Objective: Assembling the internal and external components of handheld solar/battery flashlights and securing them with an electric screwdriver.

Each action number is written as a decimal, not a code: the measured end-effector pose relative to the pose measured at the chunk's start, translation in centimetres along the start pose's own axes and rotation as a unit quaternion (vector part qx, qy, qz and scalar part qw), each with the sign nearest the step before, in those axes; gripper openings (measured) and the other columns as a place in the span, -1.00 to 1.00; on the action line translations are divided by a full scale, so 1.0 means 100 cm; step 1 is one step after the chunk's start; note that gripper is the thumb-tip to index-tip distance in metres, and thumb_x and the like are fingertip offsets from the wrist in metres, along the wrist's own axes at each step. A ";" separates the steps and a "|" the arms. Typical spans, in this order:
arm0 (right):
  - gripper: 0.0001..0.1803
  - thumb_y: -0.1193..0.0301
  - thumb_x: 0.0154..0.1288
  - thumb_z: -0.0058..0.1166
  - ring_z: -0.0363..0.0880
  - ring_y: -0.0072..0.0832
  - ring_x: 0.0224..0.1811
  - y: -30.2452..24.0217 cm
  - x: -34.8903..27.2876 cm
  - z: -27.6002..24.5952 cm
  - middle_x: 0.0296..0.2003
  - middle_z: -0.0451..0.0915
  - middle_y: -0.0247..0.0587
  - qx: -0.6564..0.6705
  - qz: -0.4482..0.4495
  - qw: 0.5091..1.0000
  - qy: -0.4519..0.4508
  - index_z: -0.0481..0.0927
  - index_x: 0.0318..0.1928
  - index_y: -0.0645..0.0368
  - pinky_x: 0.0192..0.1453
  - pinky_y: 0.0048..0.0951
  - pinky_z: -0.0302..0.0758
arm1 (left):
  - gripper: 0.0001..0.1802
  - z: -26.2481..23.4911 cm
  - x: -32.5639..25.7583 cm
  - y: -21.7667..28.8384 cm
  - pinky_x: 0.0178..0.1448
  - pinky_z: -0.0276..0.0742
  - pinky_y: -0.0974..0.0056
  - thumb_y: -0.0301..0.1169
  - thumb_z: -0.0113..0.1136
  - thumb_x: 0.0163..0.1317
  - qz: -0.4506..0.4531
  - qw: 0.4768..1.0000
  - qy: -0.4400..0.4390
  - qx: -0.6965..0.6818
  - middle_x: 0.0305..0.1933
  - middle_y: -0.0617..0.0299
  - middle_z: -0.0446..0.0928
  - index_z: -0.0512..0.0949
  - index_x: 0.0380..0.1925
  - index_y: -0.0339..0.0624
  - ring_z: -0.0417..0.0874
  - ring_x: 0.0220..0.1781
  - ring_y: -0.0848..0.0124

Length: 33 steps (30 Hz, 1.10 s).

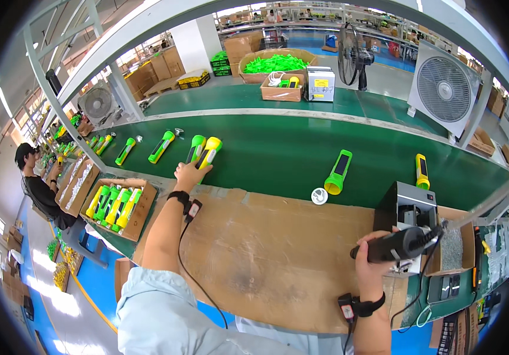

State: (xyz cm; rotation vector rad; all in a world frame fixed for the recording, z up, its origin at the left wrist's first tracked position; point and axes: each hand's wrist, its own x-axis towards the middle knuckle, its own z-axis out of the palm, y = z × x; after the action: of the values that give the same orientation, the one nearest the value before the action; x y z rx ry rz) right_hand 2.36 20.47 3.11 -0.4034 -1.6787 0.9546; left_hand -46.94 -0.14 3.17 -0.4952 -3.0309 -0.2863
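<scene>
My left hand (190, 175) reaches to the near side of the green belt, its fingers closed round the lower end of a yellow flashlight (210, 151). Against that one's left side lies a green flashlight (196, 147). On the right, my right hand (371, 260) grips a black electric screwdriver (392, 246), held level in front of a grey metal machine (405, 204). Between my hands, farther off on the belt, lies another green flashlight (340, 170) with an open yellow head. Beside that head sits a white round reflector (319, 196).
Brown cardboard (266, 248) covers the bench. At left a box (136, 220) holds several flashlights; at right another box (470, 248) holds small screws. More flashlights lie along the green belt (260, 148). A co-worker (44, 183) sits at far left. Cables hang from both my wrists.
</scene>
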 end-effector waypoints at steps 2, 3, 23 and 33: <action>-0.38 0.67 0.00 0.14 0.47 -0.55 -0.27 -0.009 0.005 0.008 -0.29 0.47 -0.23 0.095 0.035 0.994 0.043 0.14 0.06 0.24 -0.01 -0.48 0.42 | -0.15 -0.009 -0.053 0.012 0.22 0.27 -0.02 0.41 0.09 -0.09 0.036 0.999 0.025 0.014 0.08 -0.28 0.38 0.55 0.07 0.05 0.39 0.16 -0.10; -0.38 0.70 0.01 0.13 0.48 -0.54 -0.28 -0.005 0.006 0.007 -0.29 0.47 -0.21 0.093 0.007 0.995 0.043 0.13 0.07 0.25 -0.08 -0.50 0.45 | -0.18 -0.014 -0.085 0.020 0.20 0.28 -0.02 0.39 0.09 -0.07 0.077 0.997 0.017 0.024 0.04 -0.28 0.38 0.57 0.05 0.06 0.41 0.10 -0.10; -0.26 0.51 0.01 0.30 0.51 -0.31 -0.08 -0.001 0.008 0.027 -0.07 0.40 0.06 0.117 -0.046 0.991 0.041 0.14 0.14 0.38 -0.01 -0.38 0.47 | -0.47 -0.019 -0.375 0.068 0.02 0.39 0.04 -0.01 0.31 -0.05 0.170 0.982 0.055 0.060 -0.21 -0.02 0.46 0.52 -0.31 -0.27 0.47 -0.05 0.07; -0.26 0.55 -0.06 0.31 0.55 -0.35 -0.14 -0.015 0.008 0.027 -0.13 0.44 0.02 0.144 -0.043 0.988 0.047 0.17 0.12 0.38 -0.09 -0.39 0.51 | -0.44 -0.042 -0.421 0.103 -0.36 0.52 0.01 -0.01 0.01 0.27 0.230 0.966 -0.116 0.000 -0.42 -0.14 0.54 0.26 0.25 0.19 0.61 -0.42 -0.04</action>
State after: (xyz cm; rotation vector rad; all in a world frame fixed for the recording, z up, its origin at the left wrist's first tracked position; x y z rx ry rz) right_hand -0.05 19.05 4.61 -0.1778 -1.4355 1.0784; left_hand -3.65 -4.41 5.46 -1.2831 -3.0023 -0.2114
